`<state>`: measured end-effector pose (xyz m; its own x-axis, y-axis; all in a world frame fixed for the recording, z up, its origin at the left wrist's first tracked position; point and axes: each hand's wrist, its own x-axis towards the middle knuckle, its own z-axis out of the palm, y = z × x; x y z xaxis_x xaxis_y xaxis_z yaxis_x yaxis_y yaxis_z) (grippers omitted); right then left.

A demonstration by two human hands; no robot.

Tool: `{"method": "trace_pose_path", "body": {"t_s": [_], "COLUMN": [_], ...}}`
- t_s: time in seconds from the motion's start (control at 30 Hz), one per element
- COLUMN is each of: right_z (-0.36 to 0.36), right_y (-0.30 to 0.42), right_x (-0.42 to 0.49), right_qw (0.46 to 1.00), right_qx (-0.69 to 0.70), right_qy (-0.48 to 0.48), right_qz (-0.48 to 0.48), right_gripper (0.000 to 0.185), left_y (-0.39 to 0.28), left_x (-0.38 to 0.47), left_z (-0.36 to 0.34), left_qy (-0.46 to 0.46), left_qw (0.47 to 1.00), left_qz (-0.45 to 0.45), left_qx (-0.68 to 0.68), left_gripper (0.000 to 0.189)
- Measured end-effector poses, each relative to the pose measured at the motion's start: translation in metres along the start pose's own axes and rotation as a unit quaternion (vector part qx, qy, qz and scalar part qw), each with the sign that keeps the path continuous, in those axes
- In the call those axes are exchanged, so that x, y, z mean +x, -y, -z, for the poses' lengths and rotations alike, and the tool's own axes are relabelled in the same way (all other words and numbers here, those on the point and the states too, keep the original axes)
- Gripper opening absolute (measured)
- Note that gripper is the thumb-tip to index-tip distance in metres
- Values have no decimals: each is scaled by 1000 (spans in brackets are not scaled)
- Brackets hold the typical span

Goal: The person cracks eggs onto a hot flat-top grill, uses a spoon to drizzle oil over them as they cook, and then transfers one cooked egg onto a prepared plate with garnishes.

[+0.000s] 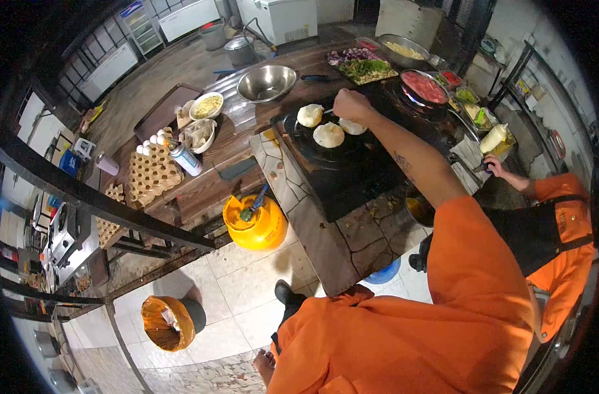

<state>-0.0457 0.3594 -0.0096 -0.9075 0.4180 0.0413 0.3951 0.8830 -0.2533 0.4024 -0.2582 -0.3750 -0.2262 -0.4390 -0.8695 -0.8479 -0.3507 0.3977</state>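
My right hand (pixel 353 106) reaches over a black flat griddle (pixel 358 170) with its fingers closed. A thin pale utensil (pixel 328 112), mostly hidden, shows at the fingers. Around the hand lie round pale dough pieces: one at the back left (pixel 310 115), one in front (pixel 328 135), and one partly covered by my wrist (pixel 352 127). My left hand (pixel 264 362) hangs low at my side, and its fingers are too unclear to read.
A co-worker's hand (pixel 495 166) holds a dark-handled tool at the right. Beyond the griddle are a tray of chopped vegetables (pixel 361 66), a plate of pink meat (pixel 424 86) and a steel bowl (pixel 267 83). Egg trays (pixel 154 170), a yellow gas cylinder (pixel 255 224) and a lined bin (pixel 167 322) stand left.
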Motion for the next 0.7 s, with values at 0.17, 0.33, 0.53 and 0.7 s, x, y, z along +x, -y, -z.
{"method": "trace_pose_path", "body": {"t_s": [0.17,0.33,0.53,0.7], "right_z": [-20,-23,-17,51], "right_y": [-43,-45,-59,10], "right_x": [22,22,36,-23], "right_qw": [998,992,994,987], "right_qx": [54,123,28,-96], "right_qy": [-22,-7,59,-31], "right_qz": [6,-15,91,123], "right_gripper": [15,15,23,24], "left_y": [-5,-4,-11,-8], "left_x": [13,10,9,16], "left_z": [-14,-11,-10,-13], "left_qy": [-22,-14,-18,-58], "left_qw": [1000,998,998,997], "left_qz": [19,-34,-26,29], "left_qx": [-3,57,53,31], "left_gripper": [28,31,30,27]}}
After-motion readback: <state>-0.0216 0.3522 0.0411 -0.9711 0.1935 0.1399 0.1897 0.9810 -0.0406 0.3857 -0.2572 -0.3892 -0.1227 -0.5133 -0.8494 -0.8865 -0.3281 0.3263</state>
